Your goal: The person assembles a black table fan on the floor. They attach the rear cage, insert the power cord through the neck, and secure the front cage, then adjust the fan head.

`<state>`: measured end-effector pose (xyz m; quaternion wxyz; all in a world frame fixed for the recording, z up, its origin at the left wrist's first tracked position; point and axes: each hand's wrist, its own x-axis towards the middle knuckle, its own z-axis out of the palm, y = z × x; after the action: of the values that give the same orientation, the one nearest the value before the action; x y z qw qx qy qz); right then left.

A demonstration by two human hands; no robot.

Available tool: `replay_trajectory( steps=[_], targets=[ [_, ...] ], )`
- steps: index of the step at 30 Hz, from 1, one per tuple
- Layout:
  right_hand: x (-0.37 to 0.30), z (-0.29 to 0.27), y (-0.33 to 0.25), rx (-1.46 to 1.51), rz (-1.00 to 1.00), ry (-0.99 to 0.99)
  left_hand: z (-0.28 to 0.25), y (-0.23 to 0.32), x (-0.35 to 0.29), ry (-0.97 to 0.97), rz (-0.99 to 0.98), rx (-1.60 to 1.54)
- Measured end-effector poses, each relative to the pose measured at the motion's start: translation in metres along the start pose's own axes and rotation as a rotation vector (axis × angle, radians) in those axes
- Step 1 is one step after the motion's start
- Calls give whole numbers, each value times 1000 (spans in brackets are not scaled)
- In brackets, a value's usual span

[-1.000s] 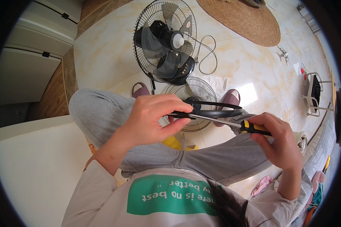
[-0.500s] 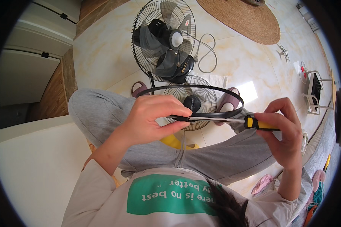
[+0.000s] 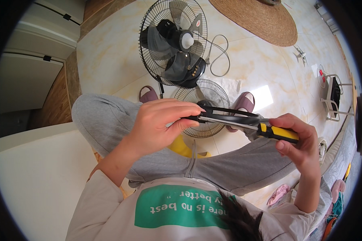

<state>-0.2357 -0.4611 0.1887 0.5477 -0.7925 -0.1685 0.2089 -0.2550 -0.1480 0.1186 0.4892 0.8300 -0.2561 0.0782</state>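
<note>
Ring (image 3: pixel 238 119): thin black band, smooth, looks like plastic; held nearly edge-on at the centre of the frame, so it shows as a flattened loop.
Screwdriver (image 3: pixel 284 134): yellow and black handle right of centre, straight shiny metal shaft slanting leftward to the ring's dark joint piece; whether the tip sits in it cannot be told.
Left hand (image 3: pixel 157 122): fingers pinched, thumb below and forefinger above, grasping the ring's joint piece beside the shaft.
Right hand (image 3: pixel 299 140): fingers curled round the screwdriver's handle, the thumb bent just beneath it.
Fan (image 3: pixel 186 41): upper middle, round black wire cage, smoky see-through blades, white hub cap.
Grille (image 3: pixel 198 86): centre, below the fan; a disc of fine wires lying on the floor, its dark middle partly hidden by the ring.
Cord (image 3: pixel 228 54): grey, looped right of the fan.
Floor (image 3: pixel 108 52): glossy pale tiles with yellowish veining.
Mat (image 3: pixel 261 24): top right, coarse woven straw-coloured oval.
Slippers (image 3: pixel 246 102): mauve, either side of the grille.
Trousers (image 3: pixel 245 168): soft grey cloth, lower middle.
</note>
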Motion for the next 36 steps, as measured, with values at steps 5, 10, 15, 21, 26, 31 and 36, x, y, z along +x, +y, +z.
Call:
replay_trajectory(
  steps=[5,10,15,21,26,31,36],
  targets=[
    [-8,0,-16,151,487,-55,5,5,1,42,33,3],
    [-8,13,-16,-533,-172,125,12,6,-1,67,-47,23],
    [-6,12,-18,-790,-329,231,15,5,0,68,-15,2],
    [-8,6,-18,-767,-152,77,13,3,0,37,-17,42],
    [-9,3,-23,-1267,-685,189,25,5,-7,-31,-177,-78],
    [-8,0,-51,-1249,-550,115,35,11,-12,8,-282,-227],
    [-5,3,-34,-525,-292,217,30,9,-12,97,-189,-241]
  ],
)
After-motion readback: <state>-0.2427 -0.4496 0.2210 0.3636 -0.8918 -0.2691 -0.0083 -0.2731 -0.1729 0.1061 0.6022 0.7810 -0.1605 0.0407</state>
